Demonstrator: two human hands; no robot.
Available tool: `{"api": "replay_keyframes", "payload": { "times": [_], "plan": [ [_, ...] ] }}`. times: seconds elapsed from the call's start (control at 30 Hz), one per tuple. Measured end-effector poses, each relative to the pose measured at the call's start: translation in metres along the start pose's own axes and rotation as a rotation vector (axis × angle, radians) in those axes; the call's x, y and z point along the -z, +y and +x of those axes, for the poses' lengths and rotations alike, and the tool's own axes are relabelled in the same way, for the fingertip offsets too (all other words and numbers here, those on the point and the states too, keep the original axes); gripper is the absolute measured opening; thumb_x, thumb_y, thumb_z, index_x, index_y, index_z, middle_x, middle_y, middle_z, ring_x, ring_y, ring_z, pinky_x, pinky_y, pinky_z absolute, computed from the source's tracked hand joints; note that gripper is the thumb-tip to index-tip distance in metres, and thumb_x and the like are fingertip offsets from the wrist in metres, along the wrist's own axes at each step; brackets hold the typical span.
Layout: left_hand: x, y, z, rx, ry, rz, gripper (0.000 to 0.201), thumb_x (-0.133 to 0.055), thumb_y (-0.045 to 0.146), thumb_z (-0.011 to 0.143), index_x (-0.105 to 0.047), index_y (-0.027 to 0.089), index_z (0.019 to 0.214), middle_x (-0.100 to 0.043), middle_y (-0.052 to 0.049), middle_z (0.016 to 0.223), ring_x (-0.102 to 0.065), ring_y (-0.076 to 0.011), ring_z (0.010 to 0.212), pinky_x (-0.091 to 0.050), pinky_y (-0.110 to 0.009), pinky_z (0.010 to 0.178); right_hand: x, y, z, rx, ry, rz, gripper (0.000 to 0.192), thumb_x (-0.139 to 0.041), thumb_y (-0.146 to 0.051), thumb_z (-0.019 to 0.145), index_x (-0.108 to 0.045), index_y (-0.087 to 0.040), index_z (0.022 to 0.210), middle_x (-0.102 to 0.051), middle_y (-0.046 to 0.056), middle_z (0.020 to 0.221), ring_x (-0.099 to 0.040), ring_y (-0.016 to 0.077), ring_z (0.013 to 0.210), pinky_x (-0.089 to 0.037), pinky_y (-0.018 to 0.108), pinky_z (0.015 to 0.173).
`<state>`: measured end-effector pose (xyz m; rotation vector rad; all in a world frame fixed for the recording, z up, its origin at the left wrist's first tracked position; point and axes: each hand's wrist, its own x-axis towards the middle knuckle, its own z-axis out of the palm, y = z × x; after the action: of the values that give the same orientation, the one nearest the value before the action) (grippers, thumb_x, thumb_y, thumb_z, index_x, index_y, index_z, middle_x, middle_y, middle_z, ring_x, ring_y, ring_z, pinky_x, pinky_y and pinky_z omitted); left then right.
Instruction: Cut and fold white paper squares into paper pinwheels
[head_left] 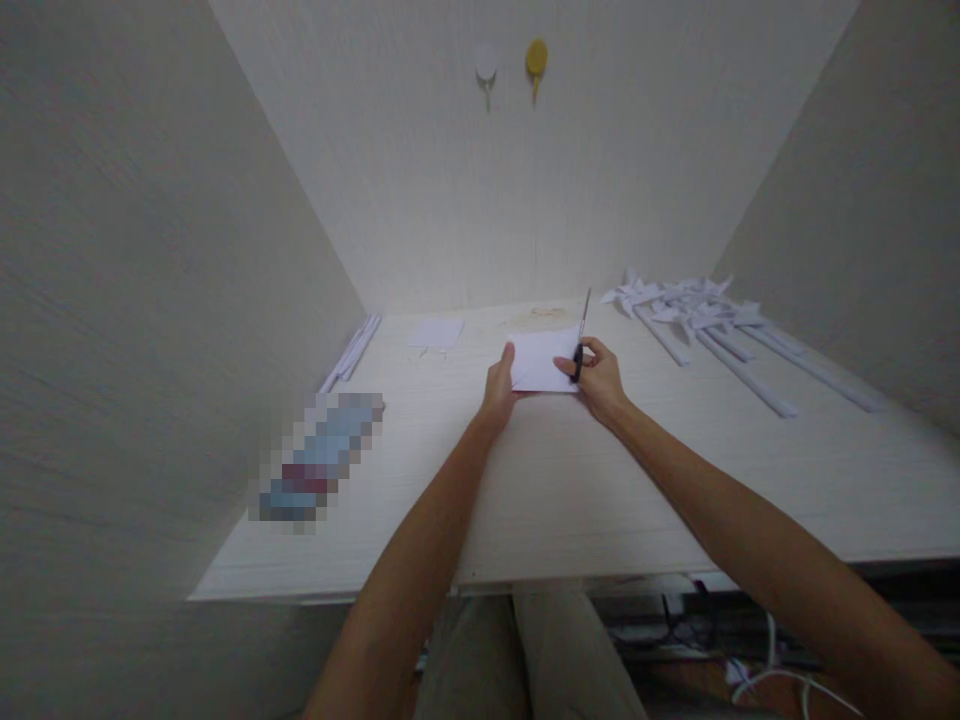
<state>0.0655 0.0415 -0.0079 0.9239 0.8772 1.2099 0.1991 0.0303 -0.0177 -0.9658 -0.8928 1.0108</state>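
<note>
A white sheet of paper [541, 360] is held up over the middle of the table between both hands. My left hand [498, 388] grips its left edge, thumb on top and fingers underneath. At the right edge, my right hand [600, 378] has its fingers in the dark handles of a pair of scissors [584, 325], and its thumb rests on the paper. The blades point up and away from me, beside the paper's right edge. A thin crease line shows near the sheet's lower left corner.
White paper pinwheels [686, 305] on rolled paper sticks [746, 375] lie at the right. Several paper rolls [352, 350] lie along the left wall. A paper piece [436, 332] sits at the back left. A blurred-out blue item [326, 455] is at the left. Wall hooks [536, 58] hang behind.
</note>
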Motion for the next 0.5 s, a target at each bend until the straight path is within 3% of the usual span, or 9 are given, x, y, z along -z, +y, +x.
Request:
{"api": "replay_keyframes", "payload": {
  "times": [0.13,0.3,0.5],
  "plan": [
    [0.0006,-0.002,-0.0039,-0.094,-0.02,0.137,0.024,-0.067,0.028,0.064,-0.065,0.01,0.079,-0.068,-0.008,0.078,-0.06,-0.0174,0.069,-0.048,-0.032,0.066,-0.0007,-0.0007,-0.0004,0.009,0.021,-0.003,0.047,-0.076,-0.025,0.041,-0.049,-0.02,0.08,-0.063,-0.005,0.057,-0.054,0.0107,0.045,-0.042,0.022,0.044],
    [0.0032,-0.0009,-0.0041,-0.21,0.042,0.265,0.011,-0.065,0.02,0.062,-0.065,0.01,0.068,-0.066,-0.004,0.067,-0.057,-0.0137,0.062,-0.044,-0.025,0.058,-0.0016,-0.003,-0.001,0.012,0.04,0.01,0.05,-0.077,-0.025,0.04,-0.049,-0.02,0.082,-0.064,-0.004,0.059,-0.055,0.0106,0.047,-0.043,0.022,0.046],
    [0.0056,0.0008,-0.0018,-0.314,0.117,0.396,0.01,-0.06,0.019,0.064,-0.063,0.01,0.06,-0.058,0.001,0.055,-0.05,-0.011,0.054,-0.037,-0.021,0.05,0.0013,0.0007,0.0007,0.032,-0.007,-0.056,0.053,-0.077,-0.026,0.039,-0.049,-0.02,0.084,-0.064,-0.004,0.06,-0.054,0.0097,0.046,-0.043,0.022,0.046]
  ]
}}
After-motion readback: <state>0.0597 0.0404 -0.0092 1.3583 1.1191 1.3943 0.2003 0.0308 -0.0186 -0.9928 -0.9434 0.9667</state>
